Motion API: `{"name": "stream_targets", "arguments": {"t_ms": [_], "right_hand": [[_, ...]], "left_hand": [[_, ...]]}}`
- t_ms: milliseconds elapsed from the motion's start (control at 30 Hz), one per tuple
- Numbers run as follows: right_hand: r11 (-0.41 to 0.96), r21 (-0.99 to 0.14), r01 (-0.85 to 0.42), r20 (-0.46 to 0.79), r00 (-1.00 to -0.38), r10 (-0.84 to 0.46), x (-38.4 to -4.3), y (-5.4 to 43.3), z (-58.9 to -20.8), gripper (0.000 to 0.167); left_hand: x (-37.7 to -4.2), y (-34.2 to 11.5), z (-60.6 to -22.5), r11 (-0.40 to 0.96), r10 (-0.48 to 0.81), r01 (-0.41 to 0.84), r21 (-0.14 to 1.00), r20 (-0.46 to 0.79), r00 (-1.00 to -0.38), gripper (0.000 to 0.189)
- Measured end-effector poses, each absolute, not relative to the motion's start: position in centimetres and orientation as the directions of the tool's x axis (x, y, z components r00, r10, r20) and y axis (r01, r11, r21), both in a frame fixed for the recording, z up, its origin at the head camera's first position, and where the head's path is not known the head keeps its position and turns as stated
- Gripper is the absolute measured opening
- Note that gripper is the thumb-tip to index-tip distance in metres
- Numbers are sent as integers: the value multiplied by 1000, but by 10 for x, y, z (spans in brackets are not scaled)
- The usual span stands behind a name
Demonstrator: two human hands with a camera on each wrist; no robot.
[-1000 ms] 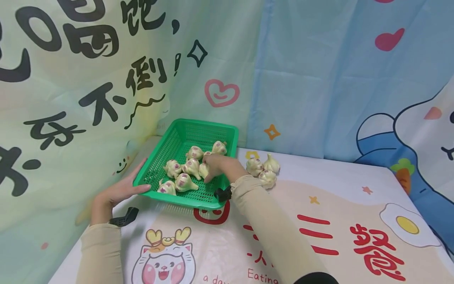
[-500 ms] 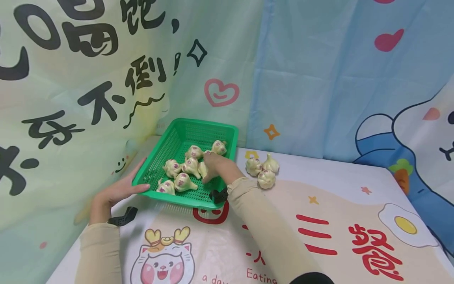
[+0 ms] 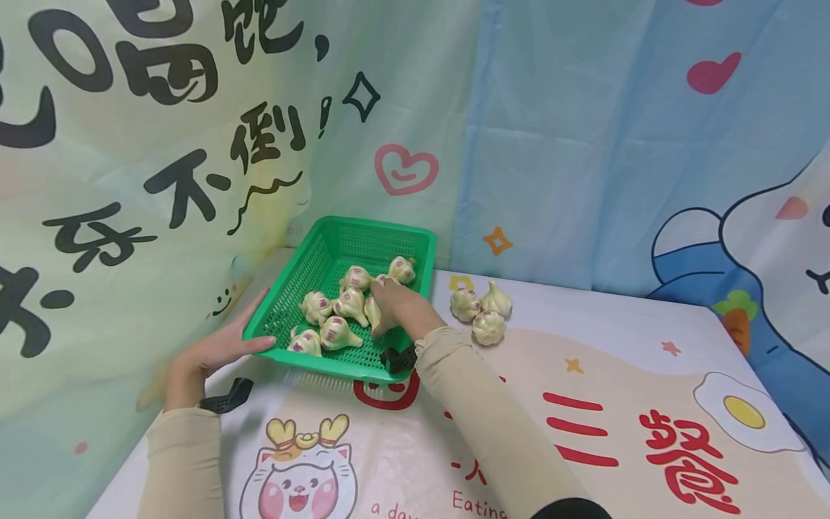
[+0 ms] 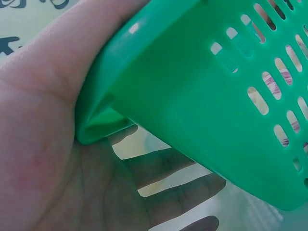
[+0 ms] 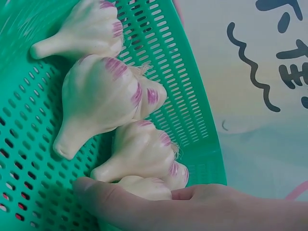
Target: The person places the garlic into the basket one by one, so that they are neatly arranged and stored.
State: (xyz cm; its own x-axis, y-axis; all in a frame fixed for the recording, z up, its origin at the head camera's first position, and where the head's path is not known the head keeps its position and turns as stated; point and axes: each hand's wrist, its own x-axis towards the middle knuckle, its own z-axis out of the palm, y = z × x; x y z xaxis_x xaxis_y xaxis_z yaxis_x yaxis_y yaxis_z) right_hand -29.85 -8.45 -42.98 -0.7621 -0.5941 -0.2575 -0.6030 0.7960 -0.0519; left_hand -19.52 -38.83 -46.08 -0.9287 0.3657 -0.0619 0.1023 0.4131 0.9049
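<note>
A green perforated plastic basket (image 3: 382, 226) stands on the table with several garlic bulbs (image 3: 351, 306) in it, whitish with purple streaks. My left hand (image 3: 223, 351) grips its near left corner. In the left wrist view the rim lies in the crook of the thumb, and the fingers (image 4: 183, 195) extend below it. Inside the basket, at its right side, my right hand (image 3: 403, 308) holds a garlic bulb (image 5: 144, 187), thumb on the near side. The hand covers part of that bulb, and its other fingers are mostly hidden.
Outside the basket, just right of it, 3 more garlic bulbs (image 3: 488, 328) sit together on the printed tablecloth (image 3: 519, 404). A printed curtain (image 3: 551, 144) hangs behind the table, and another printed sheet (image 3: 97, 288) hangs close along the left side.
My right hand stays at the same garlic bulb, its wrist shifting slightly left. The left hand, the basket and the other bulbs keep their places.
</note>
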Motion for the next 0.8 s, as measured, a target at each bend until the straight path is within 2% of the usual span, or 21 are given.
{"name": "stream_targets", "arguments": {"t_ms": [200,367,600,800], "right_hand": [[781,-71,-620,-247,-748,-616,-299,-84,-434,76],[783,-69,-619,-245,-750,-615,-299,-84,-434,76],[796,-128,-591,-233,-763,-603,-295,-81,-431,73],[808,-195,-555,-225,-777,-588,-293,-81,-424,78]], "left_hand": [[-194,-386,-460,404,363,98,910,-61,-930,95],[-194,-387,-459,409,360,101,907,-59,-931,95],[-194,-385,-458,404,370,108,909,-54,-927,94],[-194,-386,-459,399,382,124,908,-42,-923,94]]}}
